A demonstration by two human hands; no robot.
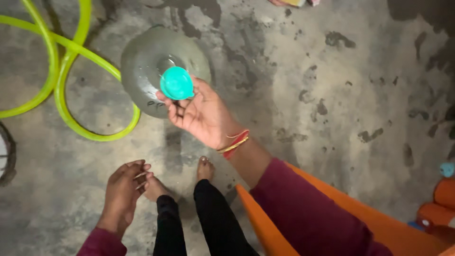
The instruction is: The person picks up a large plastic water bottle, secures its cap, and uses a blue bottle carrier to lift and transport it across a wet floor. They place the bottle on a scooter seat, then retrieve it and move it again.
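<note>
My right hand point(201, 114) is raised palm up over the floor and holds a small teal plastic cap point(176, 83) at its fingertips. Red and yellow bangles sit on that wrist. Just beyond the cap lies a round steel plate point(142, 66) flat on the wet concrete floor. My left hand point(122, 194) hangs lower left with the fingers loosely curled, holding nothing, close to my bare feet point(156, 187).
A yellow-green hose point(64, 76) loops across the floor at the left. An orange plastic object point(360, 218) is under my right arm, with more orange items point(443, 204) at the right edge. A dark round thing point(4, 154) pokes in at the left edge.
</note>
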